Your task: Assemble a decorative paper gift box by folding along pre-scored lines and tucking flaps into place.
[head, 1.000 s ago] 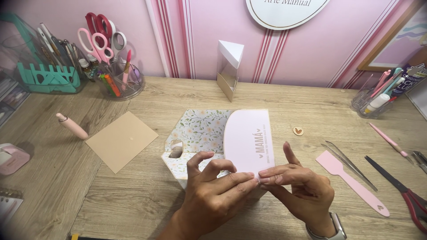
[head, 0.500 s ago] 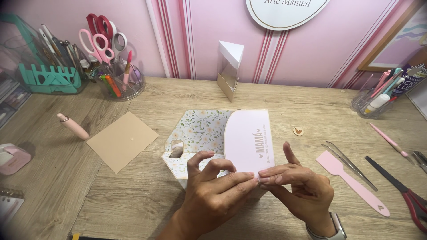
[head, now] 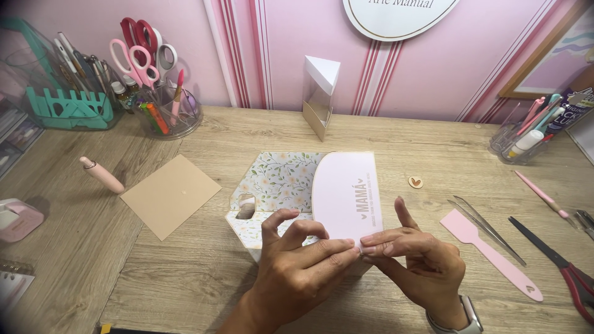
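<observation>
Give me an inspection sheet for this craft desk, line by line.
Surface: wooden desk, light grain.
Job's things: floral paper box with pale pink card curved over it.
Clutter: tan paper square, pink pen, pink spatula, tweezers, scissors, small wooden heart, clear wedge box, tool cups.
Hands: left hand and right hand pinch the card's lower edge together.
Cables: nothing seen.
Surroundings: pink striped wall, oval sign.

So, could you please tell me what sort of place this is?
Most likely a home craft desk: a clear cup of scissors and pens, a pink paper-scoring tool, tweezers and a floral paper box on the wooden table.
</observation>
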